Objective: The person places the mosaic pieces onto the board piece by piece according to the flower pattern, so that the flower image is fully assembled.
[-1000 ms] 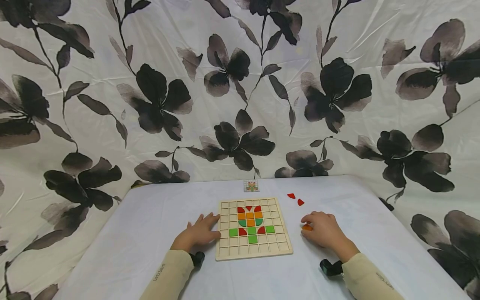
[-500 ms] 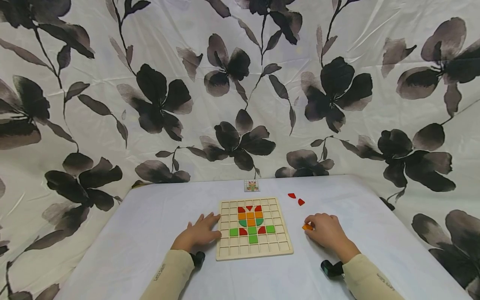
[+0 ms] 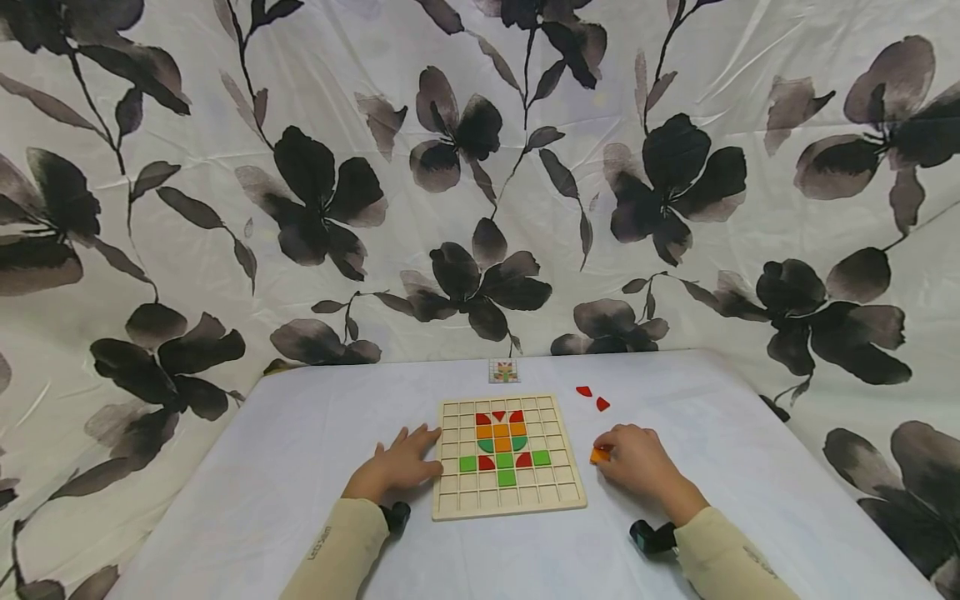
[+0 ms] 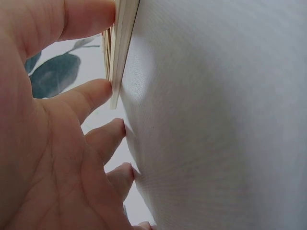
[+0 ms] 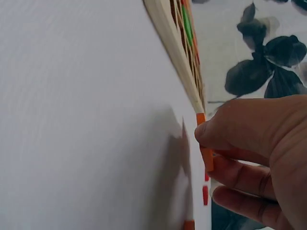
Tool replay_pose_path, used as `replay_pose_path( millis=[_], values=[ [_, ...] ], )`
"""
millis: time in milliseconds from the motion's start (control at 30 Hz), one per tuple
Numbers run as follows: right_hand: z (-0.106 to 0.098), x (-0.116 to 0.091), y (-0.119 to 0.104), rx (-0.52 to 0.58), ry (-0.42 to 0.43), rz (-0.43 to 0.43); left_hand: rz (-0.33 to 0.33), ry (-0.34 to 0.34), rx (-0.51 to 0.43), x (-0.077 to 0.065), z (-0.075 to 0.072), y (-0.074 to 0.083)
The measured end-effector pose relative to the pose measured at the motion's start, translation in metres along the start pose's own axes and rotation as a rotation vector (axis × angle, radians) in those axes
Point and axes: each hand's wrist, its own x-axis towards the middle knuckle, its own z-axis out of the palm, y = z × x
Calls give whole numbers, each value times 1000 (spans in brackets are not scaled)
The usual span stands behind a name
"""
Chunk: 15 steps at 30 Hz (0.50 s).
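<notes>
My right hand pinches an orange tile between thumb and fingers, just right of the wooden grid board. In the right wrist view the orange tile is held on edge above the white cloth, its shadow falling beside it. My left hand lies spread at the board's left edge. The left wrist view has its thumb and index fingertip against the board's side, the other fingers resting on the cloth. Set in the board's middle is a pattern of red, orange and green tiles, with a green square lowest.
Two loose red pieces, one of them a rounded wedge, lie beyond my right hand. A small pattern card sits at the table's far edge. Another orange piece shows at the bottom of the right wrist view. Behind hangs a floral curtain.
My right hand first drew slightly right with the orange tile in its fingers, then moved left toward the board carrying it. My left hand and the board stay in place.
</notes>
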Motion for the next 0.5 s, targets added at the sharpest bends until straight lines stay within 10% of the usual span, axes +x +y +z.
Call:
replay_pose_path(
  millis=[500],
  values=[
    [11, 2, -44, 127, -26, -302, -5, -6, 2, 1, 0, -1]
  ],
)
